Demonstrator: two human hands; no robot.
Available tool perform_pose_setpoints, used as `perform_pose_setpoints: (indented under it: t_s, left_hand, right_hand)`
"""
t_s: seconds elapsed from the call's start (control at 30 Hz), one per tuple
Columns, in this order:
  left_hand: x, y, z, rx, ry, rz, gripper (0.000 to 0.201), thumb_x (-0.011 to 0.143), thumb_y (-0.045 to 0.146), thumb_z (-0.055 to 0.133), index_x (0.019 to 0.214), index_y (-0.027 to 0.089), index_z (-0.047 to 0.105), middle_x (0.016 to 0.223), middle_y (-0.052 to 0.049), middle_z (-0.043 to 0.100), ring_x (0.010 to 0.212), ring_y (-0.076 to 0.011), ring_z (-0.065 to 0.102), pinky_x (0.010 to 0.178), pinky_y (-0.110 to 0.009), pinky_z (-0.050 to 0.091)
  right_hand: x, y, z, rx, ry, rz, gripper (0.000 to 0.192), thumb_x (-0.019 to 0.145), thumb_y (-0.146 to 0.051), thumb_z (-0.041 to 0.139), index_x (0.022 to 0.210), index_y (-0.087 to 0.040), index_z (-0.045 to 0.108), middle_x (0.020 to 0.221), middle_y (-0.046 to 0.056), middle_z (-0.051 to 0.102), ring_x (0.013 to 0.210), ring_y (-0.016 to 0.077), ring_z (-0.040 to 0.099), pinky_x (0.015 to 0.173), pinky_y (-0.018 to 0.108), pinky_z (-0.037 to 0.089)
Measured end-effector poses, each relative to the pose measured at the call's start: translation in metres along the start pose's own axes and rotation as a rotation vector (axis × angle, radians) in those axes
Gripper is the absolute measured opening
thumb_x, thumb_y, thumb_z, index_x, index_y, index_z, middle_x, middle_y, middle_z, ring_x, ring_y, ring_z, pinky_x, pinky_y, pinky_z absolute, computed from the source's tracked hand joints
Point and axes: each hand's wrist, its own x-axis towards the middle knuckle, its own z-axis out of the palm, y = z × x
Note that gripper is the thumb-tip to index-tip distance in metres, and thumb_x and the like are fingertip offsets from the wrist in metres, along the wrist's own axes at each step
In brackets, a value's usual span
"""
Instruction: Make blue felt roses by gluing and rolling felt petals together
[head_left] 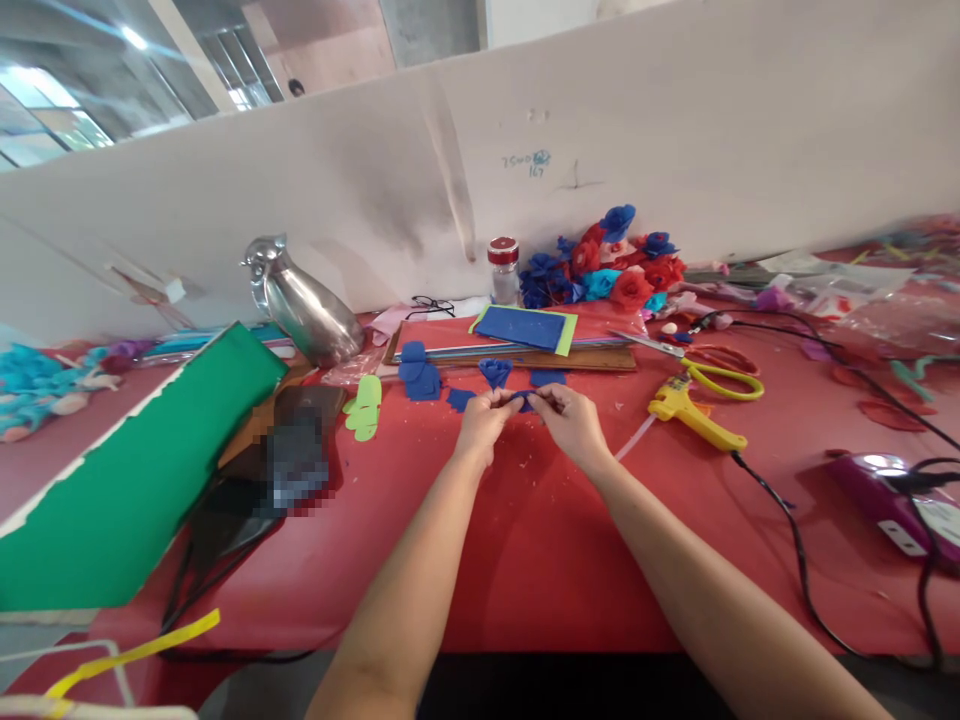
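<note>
Pinching a small blue petal [523, 401] between them, left hand [485, 422] and right hand [574, 420] work over bare red table [525, 540]; glue gun [694, 412] lies right, blue cutouts [420, 375] just behind.

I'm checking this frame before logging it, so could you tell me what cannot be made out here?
- Blue piece pinched between left hand and right hand: mostly hidden by fingertips, head view.
- Dark object beside the green sheet: pixelated.
- Writing on the wall: too small.
- Purple device: cut off by right edge.
</note>
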Motion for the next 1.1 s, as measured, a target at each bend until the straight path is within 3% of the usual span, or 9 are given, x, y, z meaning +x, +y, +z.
perform_pose_setpoints:
  t_s: [0.17,0.3,0.47,0.6,0.7,0.8,0.93,1.0,1.1]
  left_hand:
    - [0.002,0.0,-0.002,0.043,0.068,0.008,0.024,0.056,0.033,0.079,0.069,0.016,0.07,0.059,0.001,0.061,0.061,-0.0105,0.051,0.06,-0.022,0.037]
    - [0.002,0.0,-0.002,0.065,0.057,-0.055,0.016,0.057,0.027,0.078,0.064,0.016,0.07,0.055,0.002,0.059,0.057,-0.0096,0.048,0.06,-0.023,0.037]
    - [0.0,0.0,0.001,0.122,0.017,-0.127,0.01,0.058,0.016,0.076,0.062,0.016,0.067,0.051,0.003,0.056,0.054,-0.0092,0.046,0.06,-0.024,0.037]
    - [0.001,0.0,0.002,0.218,0.038,-0.091,0.018,0.055,0.009,0.076,0.063,0.016,0.061,0.053,0.005,0.055,0.054,-0.0091,0.048,0.061,-0.024,0.038]
    - [0.002,-0.002,0.001,0.302,0.038,-0.078,0.02,0.056,0.01,0.076,0.064,0.017,0.059,0.053,0.005,0.055,0.055,-0.0104,0.05,0.062,-0.025,0.038]
    - [0.005,-0.006,0.0,0.347,0.039,-0.068,0.019,0.057,0.01,0.075,0.062,0.017,0.058,0.052,0.003,0.056,0.055,-0.0119,0.052,0.061,-0.026,0.038]
    - [0.008,-0.012,0.0,0.374,0.051,-0.034,0.02,0.055,0.01,0.075,0.057,0.018,0.057,0.049,0.003,0.055,0.053,-0.0124,0.051,0.059,-0.026,0.036]
    - [0.007,-0.013,0.001,0.377,0.054,-0.016,0.02,0.055,0.009,0.075,0.055,0.018,0.057,0.049,0.003,0.055,0.052,-0.0123,0.05,0.058,-0.026,0.035]
    - [0.006,-0.012,0.003,0.369,0.055,0.001,0.02,0.056,0.008,0.073,0.053,0.019,0.057,0.047,0.004,0.053,0.05,-0.0113,0.048,0.056,-0.026,0.034]
  right_hand:
    - [-0.001,-0.012,-0.008,-0.002,0.07,-0.031,0.029,0.078,-0.047,0.055,0.072,-0.02,0.064,0.062,0.001,0.064,0.055,0.0145,0.053,0.057,0.026,0.039]
    - [0.001,-0.015,-0.051,-0.127,0.239,-0.068,0.031,0.081,-0.045,0.05,0.081,-0.019,0.066,0.072,0.005,0.067,0.062,0.0166,0.056,0.06,0.028,0.042]
    - [-0.012,0.024,-0.123,-0.82,0.224,0.01,0.025,0.067,-0.023,0.061,0.091,-0.02,0.068,0.103,0.015,0.065,0.099,0.0319,0.057,0.074,0.039,0.044]
    - [-0.022,0.056,-0.155,-1.055,0.184,0.1,0.043,0.066,-0.017,0.06,0.109,-0.019,0.061,0.106,0.019,0.061,0.094,0.0314,0.059,0.072,0.04,0.044]
    - [-0.018,0.064,-0.165,-1.107,0.132,0.101,0.05,0.067,-0.02,0.059,0.117,-0.014,0.057,0.104,0.019,0.06,0.084,0.0284,0.061,0.068,0.038,0.045]
    - [-0.014,0.057,-0.171,-1.09,0.118,0.106,0.048,0.065,-0.024,0.06,0.111,-0.014,0.059,0.102,0.016,0.059,0.074,0.0241,0.06,0.061,0.036,0.045]
    - [-0.023,0.033,-0.166,-0.899,0.213,0.039,0.033,0.06,-0.02,0.056,0.092,-0.021,0.063,0.094,0.009,0.061,0.072,0.0201,0.056,0.061,0.033,0.044]
    - [-0.032,0.017,-0.157,-0.625,0.243,0.094,0.029,0.058,-0.022,0.055,0.086,-0.022,0.063,0.078,0.004,0.06,0.065,0.0173,0.052,0.055,0.03,0.041]
    - [-0.041,-0.002,-0.139,-0.015,0.226,0.25,0.03,0.054,-0.021,0.054,0.083,-0.022,0.06,0.055,-0.004,0.042,0.045,0.0102,0.035,0.039,0.023,0.024]
